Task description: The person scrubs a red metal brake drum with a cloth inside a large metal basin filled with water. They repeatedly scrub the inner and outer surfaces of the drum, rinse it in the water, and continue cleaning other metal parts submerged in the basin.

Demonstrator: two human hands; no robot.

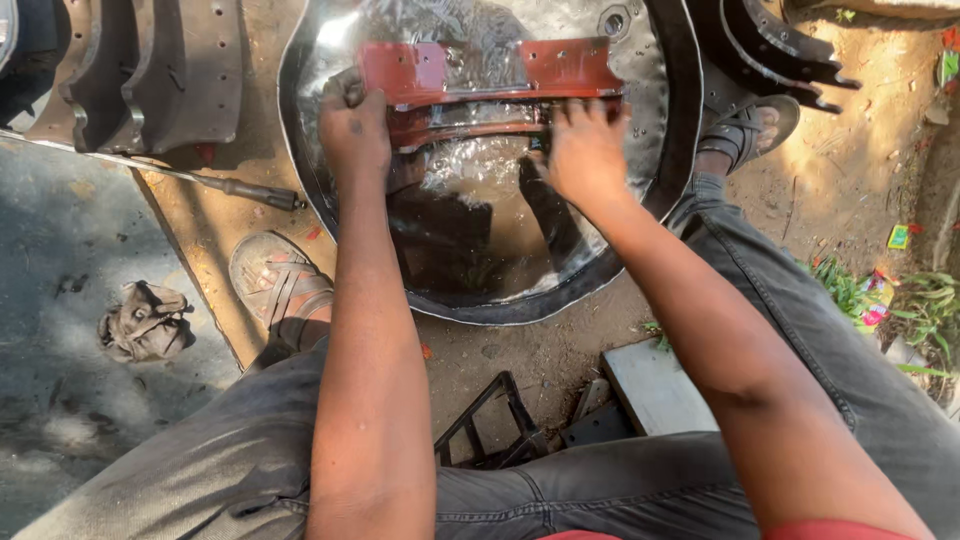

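A red curved metal brake shoe [480,75] lies across a wide shallow metal basin [660,170] filled with dark shiny liquid. My left hand [352,125] grips the shoe's left end from below, fingers curled around it. My right hand [582,148] presses on the shoe's lower rib near the right end, fingers closed on it. Both forearms reach forward over my grey trousers. The lower rib of the shoe is partly under the liquid.
Grey brake shoes [150,75] lie stacked at the top left, with more dark ones [780,45] at the top right. A metal rod [240,188] lies left of the basin. A crumpled rag [145,322] is on the ground. My sandalled feet [280,285] flank the basin.
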